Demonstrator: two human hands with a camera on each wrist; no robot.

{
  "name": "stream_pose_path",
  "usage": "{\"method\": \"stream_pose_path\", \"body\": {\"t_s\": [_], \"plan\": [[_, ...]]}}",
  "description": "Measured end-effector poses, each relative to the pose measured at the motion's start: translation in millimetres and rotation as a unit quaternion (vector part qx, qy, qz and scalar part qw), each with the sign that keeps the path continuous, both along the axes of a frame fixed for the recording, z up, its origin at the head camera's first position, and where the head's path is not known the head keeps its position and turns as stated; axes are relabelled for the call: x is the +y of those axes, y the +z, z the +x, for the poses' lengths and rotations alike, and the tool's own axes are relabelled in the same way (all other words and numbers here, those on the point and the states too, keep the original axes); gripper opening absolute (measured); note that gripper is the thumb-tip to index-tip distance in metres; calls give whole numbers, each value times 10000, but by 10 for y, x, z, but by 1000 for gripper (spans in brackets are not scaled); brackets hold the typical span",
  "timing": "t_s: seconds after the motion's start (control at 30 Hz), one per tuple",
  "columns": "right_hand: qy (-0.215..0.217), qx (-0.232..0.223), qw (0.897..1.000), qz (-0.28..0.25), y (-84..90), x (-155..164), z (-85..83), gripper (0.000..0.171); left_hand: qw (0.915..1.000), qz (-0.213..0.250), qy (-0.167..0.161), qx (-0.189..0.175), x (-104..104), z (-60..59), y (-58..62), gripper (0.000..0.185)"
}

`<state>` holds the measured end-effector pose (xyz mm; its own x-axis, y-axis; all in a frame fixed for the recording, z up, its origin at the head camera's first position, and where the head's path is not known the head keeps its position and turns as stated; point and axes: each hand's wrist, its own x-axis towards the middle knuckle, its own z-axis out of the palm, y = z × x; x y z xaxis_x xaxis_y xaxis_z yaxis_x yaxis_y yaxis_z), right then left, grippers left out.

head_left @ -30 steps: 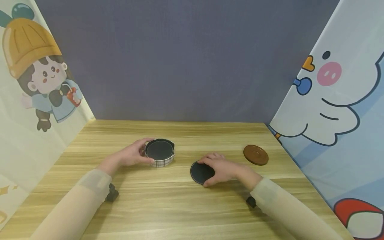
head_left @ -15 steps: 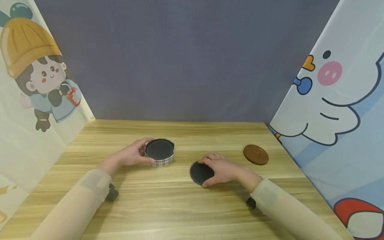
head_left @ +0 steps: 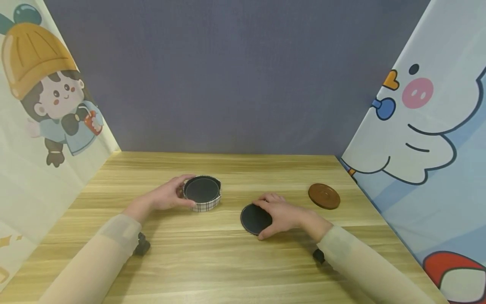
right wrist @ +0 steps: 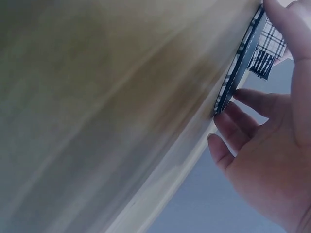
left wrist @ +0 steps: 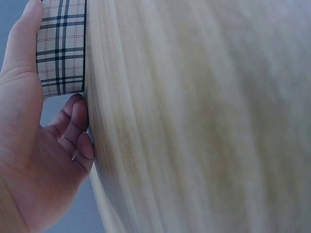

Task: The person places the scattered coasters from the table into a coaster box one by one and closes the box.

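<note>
Fingers, left: left hand [head_left: 165, 197] curls round the 9 o'clock side of the plaid round box [head_left: 202, 193], thumb on the near wall and fingertips at the far rim, grasping it.
Fingers, right: right hand [head_left: 282, 217] lies over the 3 o'clock edge of the black lid [head_left: 255, 218], fingers bent on top and thumb tucked at the near edge, pinching it.
Box: stands upright on the wooden table [head_left: 235, 261], left of centre, its dark inside facing up.
Lid: lies low on the table at about 4 o'clock from the box, near it but apart.
Brown coaster [head_left: 324, 196]: flat at 2 o'clock from the right hand, apart from it, close to the cartoon elephant panel [head_left: 429, 139].
Left wrist view: shows what the head view hides, the checked wall of the box [left wrist: 60, 46] pressed by the thumb of the hand [left wrist: 34, 160], with the lower fingers [left wrist: 77, 128] folded against the tabletop [left wrist: 204, 116].
Right wrist view: shows the lid [right wrist: 239, 62] edge-on with a plaid rim, its far side tilted slightly off the table [right wrist: 107, 107], the hand [right wrist: 272, 155] with fingertips [right wrist: 228, 127] under that edge; the box [right wrist: 267, 48] shows just behind.
Head view only: the coaster, the cartoon girl panel [head_left: 45, 97] and the grey back wall [head_left: 235, 71].
</note>
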<state>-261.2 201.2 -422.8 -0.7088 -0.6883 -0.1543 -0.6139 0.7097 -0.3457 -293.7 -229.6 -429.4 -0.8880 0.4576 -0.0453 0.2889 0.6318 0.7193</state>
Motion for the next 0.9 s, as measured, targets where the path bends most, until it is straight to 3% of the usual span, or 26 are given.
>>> {"method": "stream_pose_path", "body": {"t_s": [0.67,0.9], "plan": [[-52,86,9999,39,6,-90,-27,106,9999,-97,122,14,-19,-12,-44,110],[-212,-110,9995,-211,19,-100,-35,105,9999,-24,97,-9,-20,-13,-45,109]]}}
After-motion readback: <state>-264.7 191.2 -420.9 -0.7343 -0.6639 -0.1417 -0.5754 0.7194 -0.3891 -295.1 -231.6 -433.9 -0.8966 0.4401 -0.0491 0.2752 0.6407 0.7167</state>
